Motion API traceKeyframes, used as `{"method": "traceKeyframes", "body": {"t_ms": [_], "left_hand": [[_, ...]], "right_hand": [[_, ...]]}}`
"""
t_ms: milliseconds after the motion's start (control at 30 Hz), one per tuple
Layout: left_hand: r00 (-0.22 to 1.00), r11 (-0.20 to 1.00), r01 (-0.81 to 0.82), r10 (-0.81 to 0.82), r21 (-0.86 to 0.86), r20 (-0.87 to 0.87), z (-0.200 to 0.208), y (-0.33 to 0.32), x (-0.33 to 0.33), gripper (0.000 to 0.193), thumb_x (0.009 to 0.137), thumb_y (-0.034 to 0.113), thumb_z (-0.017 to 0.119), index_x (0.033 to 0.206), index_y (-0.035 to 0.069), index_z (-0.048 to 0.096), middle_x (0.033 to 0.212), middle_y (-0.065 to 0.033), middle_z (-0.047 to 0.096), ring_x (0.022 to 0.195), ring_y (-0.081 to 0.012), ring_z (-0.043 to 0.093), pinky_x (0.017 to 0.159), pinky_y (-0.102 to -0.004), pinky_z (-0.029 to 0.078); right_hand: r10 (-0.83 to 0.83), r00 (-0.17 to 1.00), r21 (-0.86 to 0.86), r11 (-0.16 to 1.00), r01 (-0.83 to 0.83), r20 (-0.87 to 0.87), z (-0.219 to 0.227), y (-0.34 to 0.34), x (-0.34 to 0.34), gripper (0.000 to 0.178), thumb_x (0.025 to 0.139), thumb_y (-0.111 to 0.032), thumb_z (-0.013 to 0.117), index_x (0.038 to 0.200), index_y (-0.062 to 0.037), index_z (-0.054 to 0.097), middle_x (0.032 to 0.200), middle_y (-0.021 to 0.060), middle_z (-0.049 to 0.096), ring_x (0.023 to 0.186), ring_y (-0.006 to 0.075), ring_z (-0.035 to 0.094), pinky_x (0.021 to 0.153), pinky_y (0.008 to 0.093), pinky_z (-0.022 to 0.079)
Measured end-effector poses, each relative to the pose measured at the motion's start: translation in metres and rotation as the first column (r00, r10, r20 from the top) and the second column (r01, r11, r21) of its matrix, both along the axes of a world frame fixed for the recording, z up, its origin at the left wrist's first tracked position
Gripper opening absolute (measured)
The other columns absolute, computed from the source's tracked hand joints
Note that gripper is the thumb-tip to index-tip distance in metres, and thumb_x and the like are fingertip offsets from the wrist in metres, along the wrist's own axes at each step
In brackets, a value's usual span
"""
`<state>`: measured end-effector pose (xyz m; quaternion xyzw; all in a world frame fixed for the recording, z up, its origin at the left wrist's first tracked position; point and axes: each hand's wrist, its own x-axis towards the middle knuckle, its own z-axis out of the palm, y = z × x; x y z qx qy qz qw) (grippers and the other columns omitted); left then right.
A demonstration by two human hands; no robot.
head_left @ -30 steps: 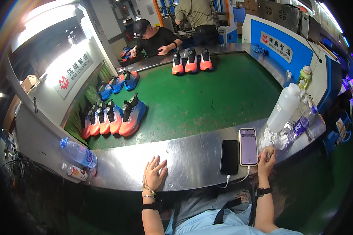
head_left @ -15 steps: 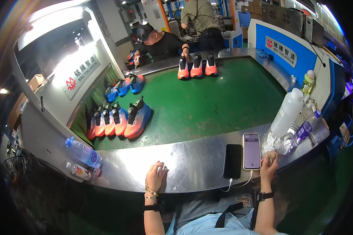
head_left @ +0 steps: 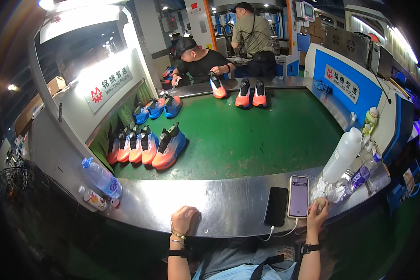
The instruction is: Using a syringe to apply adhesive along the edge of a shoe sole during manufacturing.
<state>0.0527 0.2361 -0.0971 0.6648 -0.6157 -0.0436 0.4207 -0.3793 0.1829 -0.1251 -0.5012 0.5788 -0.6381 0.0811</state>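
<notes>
My left hand (head_left: pixel 184 220) rests on the metal ledge (head_left: pixel 238 198) with its fingers curled in and nothing visible in them. At the right, my right hand (head_left: pixel 317 215) is closed around a small beige lump (head_left: pixel 321 201), its kind unclear. Just left of that hand lie a phone with a lit screen (head_left: pixel 298 198) and a dark-screened phone (head_left: pixel 276 206), both with white cables plugged in. Crumpled white plastic (head_left: pixel 320 188) is beside the lump. Several orange, white and blue running shoes (head_left: pixel 169 145) stand in a row on the green surface (head_left: pixel 238 140), beyond my left hand.
Blue-soled shoes (head_left: pixel 172 107) stand farther back left. Across the surface, a co-worker (head_left: pixel 203 65) holds a shoe (head_left: pixel 217 86) near two others (head_left: pixel 251 95). A white bottle (head_left: pixel 343 156) and a purple-labelled bottle (head_left: pixel 361 176) are at right; a water bottle (head_left: pixel 102 178) is at left.
The view has tilted up. The co-worker has lifted one shoe, tilting it away from the other two. My left fingers look more curled; my right hand keeps the beige lump.
</notes>
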Motion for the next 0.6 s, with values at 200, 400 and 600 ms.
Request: {"method": "traceKeyframes", "body": {"t_ms": [200, 400, 600], "left_hand": [[0.998, 0.999, 0.010, -0.008, -0.032, 0.060, -0.0023, -0.0012, 0.0019, 0.005, 0.074, 0.007, 0.060, 0.075, 0.006, 0.065, 0.075, -0.0079, 0.062, 0.069, -0.0240, 0.061, 0.063, -0.0309, 0.049], [0.993, 0.997, 0.032, -0.023, -0.076, 0.114, -0.0055, -0.0028, 0.0033, 0.003, 0.072, 0.009, 0.062, 0.072, 0.007, 0.064, 0.073, -0.0062, 0.062, 0.067, -0.0222, 0.059, 0.062, -0.0307, 0.048], [0.995, 0.999, -0.009, 0.013, -0.046, 0.100, -0.0041, -0.0009, -0.0003, 0.004, 0.067, 0.010, 0.068, 0.069, 0.010, 0.064, 0.067, -0.0022, 0.060, 0.057, -0.0168, 0.054, 0.055, -0.0279, 0.045]], "right_hand": [[0.001, 1.000, -0.021, 1.000, -0.001, 0.003, -0.0015, -0.0022, 0.0012, 0.018, 0.086, -0.014, 0.049, 0.096, 0.0009, 0.049, 0.059, 0.0056, 0.052, 0.049, 0.0127, 0.052, 0.047, 0.0259, 0.041], [0.005, 0.999, 0.005, 1.000, -0.005, 0.042, -0.0020, -0.0016, 0.0001, 0.018, 0.084, -0.014, 0.052, 0.095, 0.0004, 0.049, 0.067, 0.0059, 0.053, 0.051, 0.0136, 0.053, 0.048, 0.0266, 0.043], [0.001, 1.000, 0.003, 1.000, -0.001, 0.025, -0.0033, -0.0015, -0.0008, 0.019, 0.083, -0.014, 0.053, 0.094, 0.0005, 0.049, 0.065, 0.0069, 0.053, 0.051, 0.0146, 0.054, 0.048, 0.0276, 0.044]]}}
